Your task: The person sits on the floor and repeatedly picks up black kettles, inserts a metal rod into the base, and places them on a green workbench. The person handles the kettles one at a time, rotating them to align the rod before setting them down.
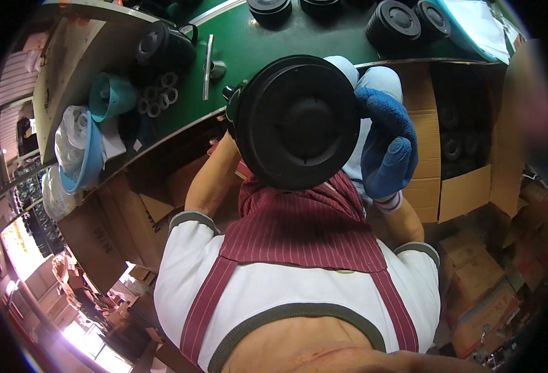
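Note:
A big black round lidded container [302,124] is held up in front of me, its flat ringed face toward the view. A small dark fitting [228,93] juts from its left side. My right hand [389,143], in a blue knitted glove, is closed at its right edge, fingers curled against the rim and thumb bent below. Whatever the fingers grip there is mostly hidden. My left forearm [215,168] reaches up bare to the container's left side. Behind the container the left hand's fingers are hidden.
A green worktable [236,37] carries stacked black lids [392,25], a metal rod [208,68], several pale rings [157,96] and another black lidded container [162,46]. Teal tubs [112,96] stand at the left. An open cardboard box [466,196] with black parts is at right.

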A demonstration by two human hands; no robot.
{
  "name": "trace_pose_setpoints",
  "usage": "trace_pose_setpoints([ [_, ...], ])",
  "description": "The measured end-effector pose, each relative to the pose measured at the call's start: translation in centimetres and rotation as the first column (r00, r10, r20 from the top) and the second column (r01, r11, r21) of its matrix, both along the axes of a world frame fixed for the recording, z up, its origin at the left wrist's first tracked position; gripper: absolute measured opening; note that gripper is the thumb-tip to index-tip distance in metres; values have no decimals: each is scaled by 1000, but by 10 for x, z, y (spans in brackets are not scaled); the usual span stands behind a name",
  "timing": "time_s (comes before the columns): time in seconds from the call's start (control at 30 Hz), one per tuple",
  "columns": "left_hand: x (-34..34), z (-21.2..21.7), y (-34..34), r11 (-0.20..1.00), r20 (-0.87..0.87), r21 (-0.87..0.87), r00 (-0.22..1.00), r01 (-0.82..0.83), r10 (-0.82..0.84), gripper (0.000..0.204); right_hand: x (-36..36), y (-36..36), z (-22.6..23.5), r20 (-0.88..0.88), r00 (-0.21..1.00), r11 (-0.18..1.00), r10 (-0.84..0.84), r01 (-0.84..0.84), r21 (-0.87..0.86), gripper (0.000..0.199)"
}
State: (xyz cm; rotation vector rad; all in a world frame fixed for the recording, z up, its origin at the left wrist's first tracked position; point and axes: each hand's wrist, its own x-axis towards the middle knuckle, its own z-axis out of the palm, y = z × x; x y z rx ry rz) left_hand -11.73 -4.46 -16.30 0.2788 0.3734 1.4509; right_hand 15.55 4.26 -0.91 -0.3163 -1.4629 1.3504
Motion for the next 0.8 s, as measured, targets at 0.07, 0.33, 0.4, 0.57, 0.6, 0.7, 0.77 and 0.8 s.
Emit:
trace_pose_setpoints([
  [0.07, 3, 0, 2, 999, 59, 16, 997, 39, -40, 65, 0, -1, -6, -76, 996, 994, 49, -56, -93, 59],
  [0.33, 58, 10, -12, 960, 532, 95, 802, 263, -272, 66, -20, 7, -7, -76, 986, 981, 147, -155, -115, 66],
  [0.4, 68, 5, -20, 953, 621, 70, 735, 294, -272, 66, -24, 10, -9, -52, 989, 984, 137, -142, -111, 65],
  [0.57, 62, -7, -22, 956, 387, -15, 883, 294, -266, 59, -25, 16, -4, -107, 976, 968, 189, -204, -145, 51],
  [0.6, 60, 1, -16, 946, 79, -139, 956, 292, -283, 58, -24, 20, -1, -110, 977, 971, 183, -197, -138, 50],
  [0.7, 50, 3, -12, 948, -848, -310, 471, -70, -243, 58, -24, 35, 12, -115, 985, 978, 126, -143, -155, 47],
  [0.77, 19, -49, -27, 989, -734, -137, 675, -48, -68, 60, -14, 46, 12, 103, 985, 982, 141, -126, -144, 63],
  [0.8, 3, -44, -27, 995, -622, -92, 783, -43, -23, 60, -13, 45, 11, 129, 985, 988, 117, -102, -113, 66],
])
